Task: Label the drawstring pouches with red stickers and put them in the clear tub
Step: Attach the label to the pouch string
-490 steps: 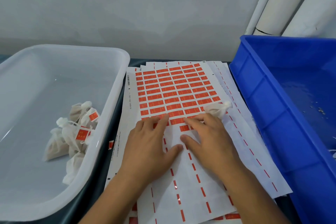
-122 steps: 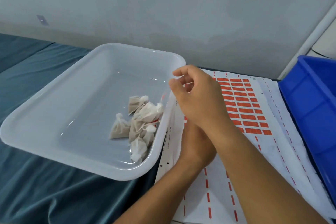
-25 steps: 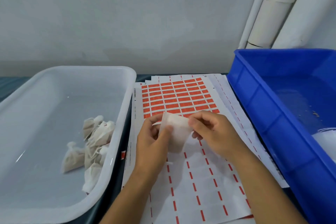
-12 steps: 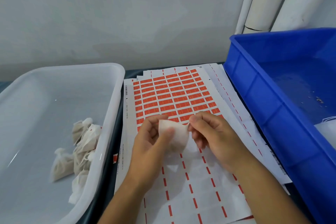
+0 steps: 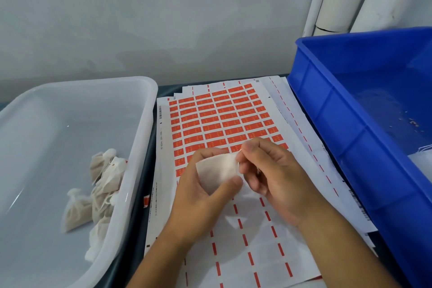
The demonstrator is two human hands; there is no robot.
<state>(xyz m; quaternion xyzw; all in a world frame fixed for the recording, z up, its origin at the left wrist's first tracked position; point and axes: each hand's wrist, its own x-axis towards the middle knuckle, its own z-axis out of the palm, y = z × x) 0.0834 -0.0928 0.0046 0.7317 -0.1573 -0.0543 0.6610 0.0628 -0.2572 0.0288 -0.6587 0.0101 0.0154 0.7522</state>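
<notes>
Item — drawstring pouch (image 5: 216, 172): left hand (image 5: 201, 192) is cradling it above the sticker sheet (image 5: 224, 121), thumb pressing its face, likely steadying it for labelling. Right hand (image 5: 273, 175) is pinching its top edge. Clear tub (image 5: 140, 124) — sitting leftward, holding finished pouches (image 5: 100, 192).

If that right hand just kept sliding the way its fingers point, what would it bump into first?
The right hand points left, so it would first meet the pouch it already touches, backed by the left hand. Beyond lies the clear tub, though depth is unclear.
</notes>
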